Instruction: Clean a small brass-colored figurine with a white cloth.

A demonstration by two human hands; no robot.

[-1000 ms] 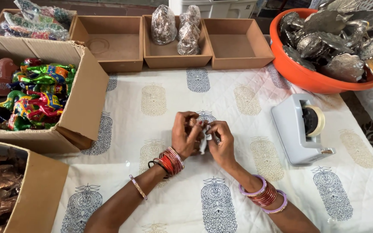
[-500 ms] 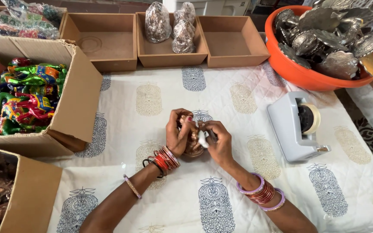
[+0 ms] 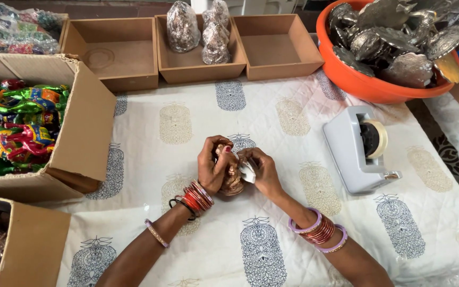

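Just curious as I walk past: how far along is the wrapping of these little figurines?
Done: three wrapped bundles sit in the middle tray. In hand: the left hand and right hand hold a small brown figurine with a bit of white wrap against it. Left: two side trays hold nothing, and the box of painted figures and orange tub look full.

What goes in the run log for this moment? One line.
left hand: holds brown figurine | right hand: pinches white wrap against figurine | over: printed cloth | nearby: tape dispenser
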